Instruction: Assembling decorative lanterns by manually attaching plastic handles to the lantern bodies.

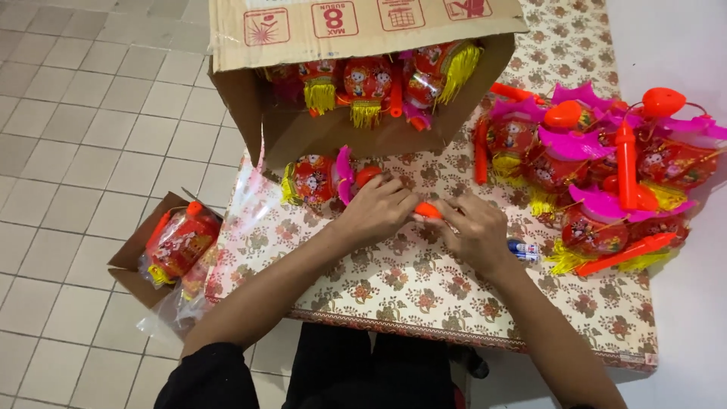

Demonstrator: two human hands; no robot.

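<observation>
Left hand and right hand meeting over the floral tablecloth, both pinching closed around an orange plastic handle lying between them at the table's middle. Red toy lantern with yellow tassel and pink trim lying just beyond the left hand. Open cardboard box holding more lanterns behind; heap of assembled lanterns sitting at the right; small blue-and-white tube resting beside the right wrist

Both hands — left hand, right hand — grip an orange handle on the floral tablecloth; a red lantern lies just left, an open cardboard box beyond.
</observation>
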